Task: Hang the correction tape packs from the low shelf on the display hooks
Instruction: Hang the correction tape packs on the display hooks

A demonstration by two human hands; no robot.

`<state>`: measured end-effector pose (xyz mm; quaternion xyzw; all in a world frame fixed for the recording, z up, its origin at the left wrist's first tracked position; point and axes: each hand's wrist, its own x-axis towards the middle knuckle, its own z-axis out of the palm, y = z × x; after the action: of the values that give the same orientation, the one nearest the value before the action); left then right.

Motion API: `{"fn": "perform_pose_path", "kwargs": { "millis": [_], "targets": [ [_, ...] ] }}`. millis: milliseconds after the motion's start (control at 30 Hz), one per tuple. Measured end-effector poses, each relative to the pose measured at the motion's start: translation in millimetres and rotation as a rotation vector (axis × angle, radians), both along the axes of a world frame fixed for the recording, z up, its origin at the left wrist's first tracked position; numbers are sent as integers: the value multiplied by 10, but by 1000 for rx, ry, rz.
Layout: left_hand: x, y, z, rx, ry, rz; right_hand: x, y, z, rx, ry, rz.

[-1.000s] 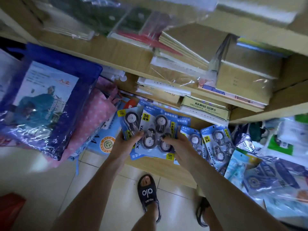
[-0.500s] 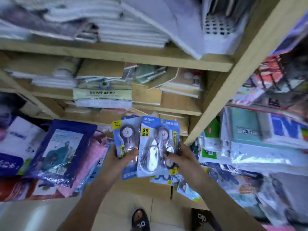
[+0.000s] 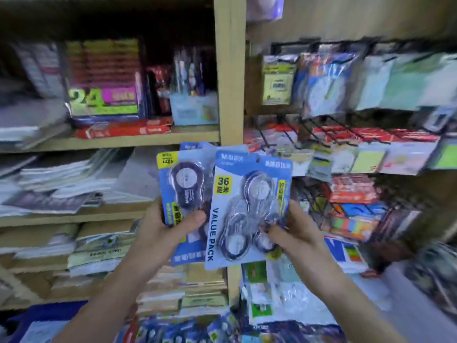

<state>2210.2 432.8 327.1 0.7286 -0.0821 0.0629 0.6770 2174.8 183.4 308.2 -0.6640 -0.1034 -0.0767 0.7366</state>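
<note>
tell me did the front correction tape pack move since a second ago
Yes. The front correction tape pack went up: it lay on the low shelf then, and now both hands hold it in front of the wooden shelf post, near the display hooks.

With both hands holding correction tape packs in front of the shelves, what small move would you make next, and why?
Probably carry the front pack, pinched by the right hand, up and right toward the wire display hooks; its hang hole is free at the top, while the left hand holds the rest.
</note>
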Motion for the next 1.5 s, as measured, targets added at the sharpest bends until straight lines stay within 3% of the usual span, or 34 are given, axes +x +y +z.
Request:
{"fn": "perform_pose_path", "kwargs": {
  "millis": [200, 500, 800, 967, 1267, 1500],
  "targets": [
    [254, -758, 1013, 27, -225, -59, 199, -730, 957, -6, -176, -67],
    [703, -1495, 2175, 50, -488, 22, 699, -1464, 2262, -48, -347, -148],
    [959, -1742, 2795, 236, -559, 157, 1273, -1876, 3145, 2, -381, -255],
    [957, -1679, 2868, 232, -560, 157, 1501, -2135, 3335, -56, -455, -418],
    [974, -1569, 2864, 103, -519, 67, 1716, -2194, 3264, -124, -473, -369],
    [1055, -1449, 2783, 16, -483, -121, 1839, -2015, 3178, -168, -504, -324]
  ]
}}
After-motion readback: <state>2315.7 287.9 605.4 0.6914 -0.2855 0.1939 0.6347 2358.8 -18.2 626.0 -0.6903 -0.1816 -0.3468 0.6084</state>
